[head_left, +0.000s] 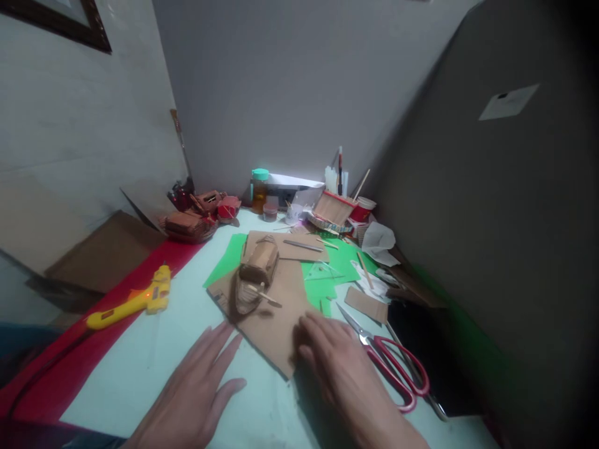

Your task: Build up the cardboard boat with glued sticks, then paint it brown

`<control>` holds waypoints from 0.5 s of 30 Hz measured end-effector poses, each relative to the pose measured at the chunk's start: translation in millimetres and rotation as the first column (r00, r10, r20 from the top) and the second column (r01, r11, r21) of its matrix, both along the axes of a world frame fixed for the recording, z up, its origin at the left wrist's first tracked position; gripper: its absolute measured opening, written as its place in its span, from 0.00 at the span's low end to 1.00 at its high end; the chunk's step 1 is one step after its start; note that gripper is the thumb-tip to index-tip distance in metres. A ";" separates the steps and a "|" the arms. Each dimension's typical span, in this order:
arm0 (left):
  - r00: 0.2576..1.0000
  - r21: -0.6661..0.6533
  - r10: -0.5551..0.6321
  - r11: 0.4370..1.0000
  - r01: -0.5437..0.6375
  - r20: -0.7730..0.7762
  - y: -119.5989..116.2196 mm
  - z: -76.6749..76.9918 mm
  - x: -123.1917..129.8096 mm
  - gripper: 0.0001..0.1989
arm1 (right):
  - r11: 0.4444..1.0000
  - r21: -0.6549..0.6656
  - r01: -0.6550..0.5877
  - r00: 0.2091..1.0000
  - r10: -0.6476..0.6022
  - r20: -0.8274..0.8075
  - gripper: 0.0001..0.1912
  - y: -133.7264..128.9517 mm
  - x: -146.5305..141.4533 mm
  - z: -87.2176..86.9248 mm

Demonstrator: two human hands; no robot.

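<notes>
Though dim, left fingers point(227, 358) apart; right fingers point(322, 328) by the cardboard point(276, 333); tips shadowy; grip uncertain.

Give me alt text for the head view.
A brown model sits on a cardboard sheet, with an open left hand by the sheet's near left edge and a loosely curved right hand at its right. A yellow glue gun lies on the left, red-handled scissors on the right, and a green-lidded jar stands behind.
</notes>
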State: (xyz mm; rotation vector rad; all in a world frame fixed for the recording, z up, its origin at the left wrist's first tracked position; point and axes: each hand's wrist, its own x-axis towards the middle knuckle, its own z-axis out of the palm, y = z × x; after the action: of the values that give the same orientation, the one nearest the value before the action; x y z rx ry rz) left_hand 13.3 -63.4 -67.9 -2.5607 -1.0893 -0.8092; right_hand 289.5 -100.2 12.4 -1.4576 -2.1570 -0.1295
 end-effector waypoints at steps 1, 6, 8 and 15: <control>1.000 0.011 -0.006 1.000 0.007 -0.015 -2.8 -1.9 1.3 0.25 | 1.000 0.014 -0.014 0.999 0.013 0.033 0.18 -7.9 -2.3 -6.9; 0.992 0.038 -0.105 0.993 0.108 -0.063 -17.2 3.4 9.1 0.31 | 0.982 0.152 -0.116 0.961 0.072 0.267 0.27 -38.2 -12.0 -41.6; 0.988 0.041 -0.132 0.990 0.135 -0.074 -22.3 9.5 10.2 0.35 | 0.971 0.198 -0.135 0.951 0.070 0.301 0.29 -45.3 -12.4 -54.5; 0.909 -0.085 -0.417 0.905 0.416 0.014 -41.6 -9.2 22.7 0.30 | 0.965 0.196 -0.176 0.956 0.120 0.268 0.30 -63.6 -10.0 -96.1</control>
State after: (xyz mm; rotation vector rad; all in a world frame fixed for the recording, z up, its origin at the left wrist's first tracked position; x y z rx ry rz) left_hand 36.0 -105.0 -77.0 -2.9163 -0.5849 -0.8622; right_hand 279.5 -163.8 -83.7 -1.2021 -2.3605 -0.5073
